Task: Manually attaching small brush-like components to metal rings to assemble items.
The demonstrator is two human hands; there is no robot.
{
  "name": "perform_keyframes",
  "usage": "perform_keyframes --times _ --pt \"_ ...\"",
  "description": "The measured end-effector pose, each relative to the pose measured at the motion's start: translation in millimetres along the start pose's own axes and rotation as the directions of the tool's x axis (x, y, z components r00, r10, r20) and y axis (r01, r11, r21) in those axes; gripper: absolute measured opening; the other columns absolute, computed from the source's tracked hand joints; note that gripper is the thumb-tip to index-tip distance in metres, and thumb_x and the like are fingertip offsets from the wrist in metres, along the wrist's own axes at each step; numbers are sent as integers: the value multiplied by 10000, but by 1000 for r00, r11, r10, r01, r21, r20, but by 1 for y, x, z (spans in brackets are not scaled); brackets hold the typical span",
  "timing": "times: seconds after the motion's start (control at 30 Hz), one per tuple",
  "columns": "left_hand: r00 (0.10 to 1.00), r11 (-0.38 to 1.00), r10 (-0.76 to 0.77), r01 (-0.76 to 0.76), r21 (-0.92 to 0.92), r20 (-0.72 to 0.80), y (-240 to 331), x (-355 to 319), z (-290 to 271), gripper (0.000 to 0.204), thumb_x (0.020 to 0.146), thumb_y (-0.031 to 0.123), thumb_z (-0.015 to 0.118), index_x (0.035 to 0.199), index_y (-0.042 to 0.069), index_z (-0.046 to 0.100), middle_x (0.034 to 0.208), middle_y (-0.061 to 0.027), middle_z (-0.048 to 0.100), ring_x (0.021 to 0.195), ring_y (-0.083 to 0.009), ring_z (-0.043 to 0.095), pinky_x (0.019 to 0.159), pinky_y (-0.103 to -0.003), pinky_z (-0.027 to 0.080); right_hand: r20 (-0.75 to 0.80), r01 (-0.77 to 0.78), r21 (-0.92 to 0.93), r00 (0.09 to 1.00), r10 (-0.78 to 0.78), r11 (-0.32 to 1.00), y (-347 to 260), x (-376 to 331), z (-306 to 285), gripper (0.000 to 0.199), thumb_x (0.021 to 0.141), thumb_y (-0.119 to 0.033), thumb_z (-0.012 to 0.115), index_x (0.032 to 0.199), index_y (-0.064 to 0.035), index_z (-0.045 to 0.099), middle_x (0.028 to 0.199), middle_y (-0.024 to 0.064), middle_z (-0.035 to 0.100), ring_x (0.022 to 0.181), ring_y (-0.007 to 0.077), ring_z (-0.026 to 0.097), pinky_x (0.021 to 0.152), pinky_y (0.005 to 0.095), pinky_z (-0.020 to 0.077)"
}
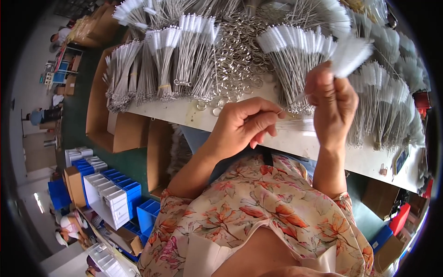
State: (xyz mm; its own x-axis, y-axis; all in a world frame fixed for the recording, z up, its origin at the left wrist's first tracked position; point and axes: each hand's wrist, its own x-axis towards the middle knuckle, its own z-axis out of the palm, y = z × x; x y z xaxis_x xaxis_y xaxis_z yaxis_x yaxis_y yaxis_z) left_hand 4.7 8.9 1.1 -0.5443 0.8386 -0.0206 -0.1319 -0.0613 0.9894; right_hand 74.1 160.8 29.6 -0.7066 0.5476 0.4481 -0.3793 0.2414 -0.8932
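The right hand grasps a brush with white bristles and a thin wire stem; the left hand pinches the stem's end.

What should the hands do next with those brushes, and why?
Probably slide the left hand along the wire stems to even their ends. The right hand holds a small bunch of brushes upright by the stems, white bristles on top, while the left fingertips pinch the thin wires below. The stems look loose and splayed, not yet gathered like the bundles on the table.
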Motion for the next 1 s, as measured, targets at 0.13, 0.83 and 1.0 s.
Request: perform_keyframes --times 0.13,0.83,1.0 --pt "999 987 44 -40 155 -20 4 4 -1 109 877 43 515 889 -5 612 621 -34 572 444 -38 437 383 -171 341 113 -7 -76 993 16 997 0 0 -2 293 901 -251 529 757 -4 594 639 13 558 596 82 493 540 222 402" --pt "768 604 -128 562 565 -627 -4 22 -360 101 848 135 544 804 44 540 680 -22 541 431 -69 348 353 -234 244 -620 -571 -754 781 -67 325 -12 -39 -343 244 787 -309 589 857 -95 684 767 99 651 728 194 622 687 309 475" --pt "695 710 -188 585 392 -694 5 18 -353 40 833 110 481 803 88 497 711 -51 580 334 -60 271 274 -224 157 -574 -562 -801 819 4 207 19 -4 -343 230 716 -298 601 850 -136 696 816 148 649 798 292 624 729 386 483"
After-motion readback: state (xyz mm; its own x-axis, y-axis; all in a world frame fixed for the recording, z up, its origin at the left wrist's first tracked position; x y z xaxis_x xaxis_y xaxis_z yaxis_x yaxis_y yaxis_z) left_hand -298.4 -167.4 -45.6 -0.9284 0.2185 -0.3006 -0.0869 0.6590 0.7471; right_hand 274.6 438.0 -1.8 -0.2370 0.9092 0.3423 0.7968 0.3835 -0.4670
